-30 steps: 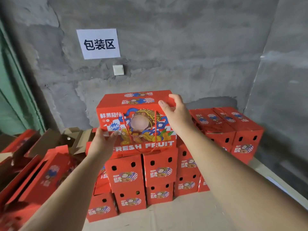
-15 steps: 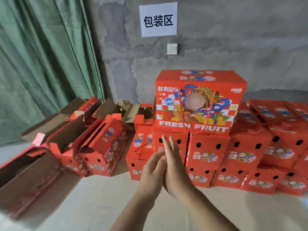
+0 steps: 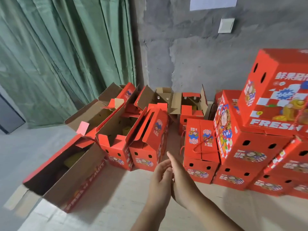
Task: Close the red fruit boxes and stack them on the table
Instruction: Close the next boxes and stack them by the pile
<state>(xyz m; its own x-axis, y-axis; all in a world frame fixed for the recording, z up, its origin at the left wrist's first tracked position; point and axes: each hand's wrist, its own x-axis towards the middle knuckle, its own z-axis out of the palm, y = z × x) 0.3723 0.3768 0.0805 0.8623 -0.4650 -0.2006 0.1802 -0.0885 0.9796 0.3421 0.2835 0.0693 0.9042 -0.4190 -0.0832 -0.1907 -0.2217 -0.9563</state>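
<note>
head view looks down on both hands held together over the table's near middle: the left hand point(image 3: 160, 178) and right hand point(image 3: 182, 184) have loose, nearly straight fingers, palms touching, holding nothing. the closed red fruit boxes point(image 3: 250, 147) are stacked toward the table's right edge against the back wall, one large closed box point(image 3: 276, 90) sitting crosswise on top. the open red fruit boxes point(image 3: 133, 139) stand in a cluster toward the back left, flaps up, and another open box point(image 3: 66, 177) lies tilted near the left edge of the table point(image 3: 116, 197).

my guess at trouble: that tilted box sits close to the edge, so a careless pull could tip it off. the raised flaps crowd each other and could snag or crease when folded. the top box looks slightly overhanging, so adding weight beside it might shift the stack.
</note>
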